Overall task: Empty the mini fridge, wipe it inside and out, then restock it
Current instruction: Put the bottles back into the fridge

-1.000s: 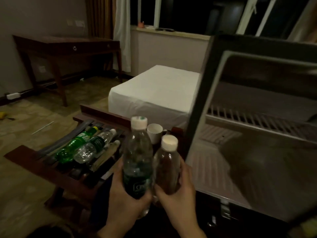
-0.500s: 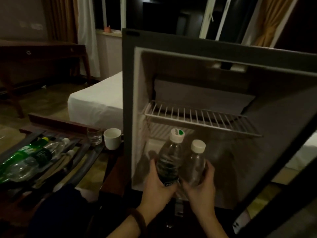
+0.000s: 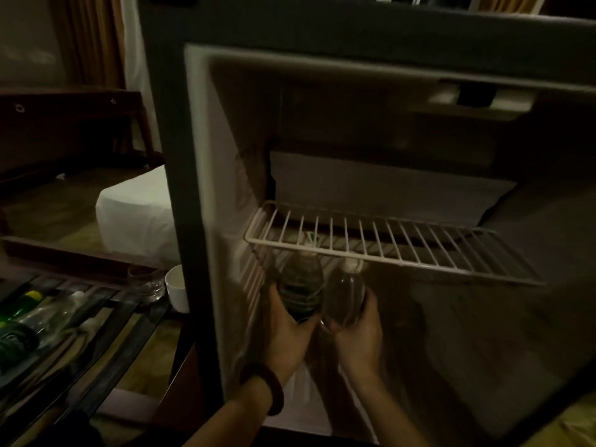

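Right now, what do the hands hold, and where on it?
Left hand grips the dark-labelled bottle low on its body; right hand likewise the clear bottle.

Wire shelf [image 3: 387, 240] just above bottle caps; lower compartment open to right; fridge wall [image 3: 225, 221] close left.

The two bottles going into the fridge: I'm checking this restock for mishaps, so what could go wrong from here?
1. The taller bottle in the left hand has its cap right at the wire shelf; it might catch the front rail.
2. The right hand holds the shorter bottle touching the taller one, so either could topple on release.
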Available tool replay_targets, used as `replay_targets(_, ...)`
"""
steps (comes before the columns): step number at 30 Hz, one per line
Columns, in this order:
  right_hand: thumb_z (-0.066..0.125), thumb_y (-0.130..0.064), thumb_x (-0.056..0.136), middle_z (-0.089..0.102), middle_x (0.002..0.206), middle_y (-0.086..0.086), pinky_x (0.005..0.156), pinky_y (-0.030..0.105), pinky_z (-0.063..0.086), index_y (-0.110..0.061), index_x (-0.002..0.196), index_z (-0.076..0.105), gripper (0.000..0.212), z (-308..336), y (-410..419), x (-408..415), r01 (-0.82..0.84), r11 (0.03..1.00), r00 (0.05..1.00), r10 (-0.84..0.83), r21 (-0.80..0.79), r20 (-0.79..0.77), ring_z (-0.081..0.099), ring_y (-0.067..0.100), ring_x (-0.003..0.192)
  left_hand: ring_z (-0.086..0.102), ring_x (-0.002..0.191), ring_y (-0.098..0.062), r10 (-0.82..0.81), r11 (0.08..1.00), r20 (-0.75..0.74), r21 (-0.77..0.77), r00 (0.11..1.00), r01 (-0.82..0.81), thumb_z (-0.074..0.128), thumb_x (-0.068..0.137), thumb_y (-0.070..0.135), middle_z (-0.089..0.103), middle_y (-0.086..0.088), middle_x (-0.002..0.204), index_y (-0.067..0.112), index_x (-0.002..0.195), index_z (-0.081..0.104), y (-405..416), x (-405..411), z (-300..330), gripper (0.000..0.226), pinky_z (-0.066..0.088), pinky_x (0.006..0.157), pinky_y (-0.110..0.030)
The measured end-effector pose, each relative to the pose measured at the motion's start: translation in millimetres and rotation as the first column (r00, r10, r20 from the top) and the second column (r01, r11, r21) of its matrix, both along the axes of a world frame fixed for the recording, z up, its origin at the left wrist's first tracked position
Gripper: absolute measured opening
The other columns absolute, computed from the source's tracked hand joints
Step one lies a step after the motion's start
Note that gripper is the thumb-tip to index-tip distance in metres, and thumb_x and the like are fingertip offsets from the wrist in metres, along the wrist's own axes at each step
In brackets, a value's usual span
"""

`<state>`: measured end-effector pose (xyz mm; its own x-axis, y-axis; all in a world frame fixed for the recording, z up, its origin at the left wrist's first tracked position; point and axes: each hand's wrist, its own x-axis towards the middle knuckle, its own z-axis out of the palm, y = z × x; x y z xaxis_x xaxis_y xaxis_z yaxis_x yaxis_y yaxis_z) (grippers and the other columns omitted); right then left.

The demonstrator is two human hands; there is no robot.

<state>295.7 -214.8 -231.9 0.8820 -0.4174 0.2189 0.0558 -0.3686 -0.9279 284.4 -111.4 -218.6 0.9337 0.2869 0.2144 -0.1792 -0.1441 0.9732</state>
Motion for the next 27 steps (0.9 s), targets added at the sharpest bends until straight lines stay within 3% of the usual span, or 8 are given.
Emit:
replay_targets(5, 0.08, -0.011, 0.066, 0.059, 0.12, 0.01, 0.093, 0.04, 0.048, -0.011, 0.128, 0.046, 0.071, -9.7, 6.9, 18.3, -0.024, 0.999, 0.998, 0.022, -0.037, -0.052, 0.057, 0.025, 0.111, 0.045, 0.125, -0.021, 0.037, 0.999, -0.064, -0.018, 0.997, -0.038, 0.083, 0.062, 0.014, 0.046, -0.005, 0.136, 0.018, 0.141, 0.026, 2.4, 24.4, -7.5, 0.098, 0.037, 0.105, -0.047)
replay_targets(12, 0.075, -0.005, 0.072, 0.057, 0.118, 0.008, 0.093, 0.038, 0.047, -0.012, 0.123, 0.044, 0.06, -5.0, 9.6, 21.5, -0.106, 0.993, 0.992, 0.101, -0.058, -0.07, 0.056, 0.023, 0.11, 0.041, 0.128, -0.016, -0.052, 0.998, -0.059, -0.026, 0.997, 0.05, 0.078, 0.07, 0.008, 0.041, -0.003, 0.139, 0.019, 0.145, 0.02, 4.3, 25.3, -4.4, 0.096, 0.035, 0.107, -0.044)
replay_targets(15, 0.076, -0.008, 0.071, 0.055, 0.123, 0.011, 0.095, 0.039, 0.047, -0.008, 0.129, 0.04, 0.068, -3.9, 13.0, 16.1, -0.1, 0.991, 0.994, 0.096, -0.089, -0.052, 0.054, 0.025, 0.113, 0.035, 0.132, -0.015, -0.082, 0.996, -0.079, -0.023, 0.993, 0.081, 0.076, 0.073, 0.014, 0.036, 0.0, 0.144, 0.023, 0.147, 0.014, 8.7, 18.5, -0.5, 0.097, 0.031, 0.11, -0.042)
replay_targets(19, 0.076, -0.01, 0.072, 0.039, 0.142, 0.019, 0.106, 0.048, 0.035, -0.001, 0.144, 0.022, 0.091, -3.2, 18.5, 1.9, -0.038, 0.992, 0.998, 0.032, -0.119, -0.048, 0.039, 0.03, 0.131, 0.03, 0.135, -0.011, -0.163, 0.984, -0.096, 0.053, 0.982, 0.168, 0.072, 0.077, 0.033, 0.029, 0.007, 0.149, 0.032, 0.146, 0.007, 15.2, -1.4, 7.0, 0.095, 0.028, 0.112, -0.038)
replay_targets(23, 0.069, -0.007, 0.076, 0.042, 0.14, 0.011, 0.108, 0.045, 0.034, -0.01, 0.142, 0.03, 0.077, 13.1, 37.4, -42.1, 0.018, 0.999, 0.999, -0.016, -0.044, 0.029, 0.041, 0.025, 0.13, 0.026, 0.137, -0.008, -0.127, 0.968, -0.163, 0.193, 0.978, 0.158, 0.054, 0.086, 0.047, 0.025, 0.013, 0.15, 0.044, 0.144, 0.005, 11.3, -40.8, 4.3, 0.076, 0.025, 0.114, -0.043)
replay_targets(25, 0.067, -0.002, 0.077, 0.046, 0.134, 0.01, 0.105, 0.045, 0.037, -0.014, 0.138, 0.035, 0.07, 20.0, 50.2, -69.7, 0.009, 1.0, 0.999, -0.009, -0.016, 0.031, 0.045, 0.024, 0.124, 0.026, 0.136, -0.003, -0.087, 0.969, -0.15, 0.219, 0.985, 0.118, 0.047, 0.092, 0.036, 0.029, 0.014, 0.148, 0.042, 0.142, 0.014, 14.1, -66.8, 9.0, 0.06, 0.023, 0.115, -0.036)
replay_targets(27, 0.064, 0.0, 0.08, 0.055, 0.117, 0.001, 0.096, 0.041, 0.045, -0.026, 0.126, 0.043, 0.057, 26.7, 66.5, -95.2, -0.047, 0.999, 0.997, 0.048, -0.027, 0.058, 0.054, 0.015, 0.108, 0.036, 0.12, 0.016, -0.148, 0.97, -0.091, 0.178, 0.985, 0.163, 0.043, 0.096, 0.021, 0.042, 0.021, 0.133, 0.044, 0.125, 0.031, 28.5, -96.2, 23.1, 0.039, 0.028, 0.107, -0.014)
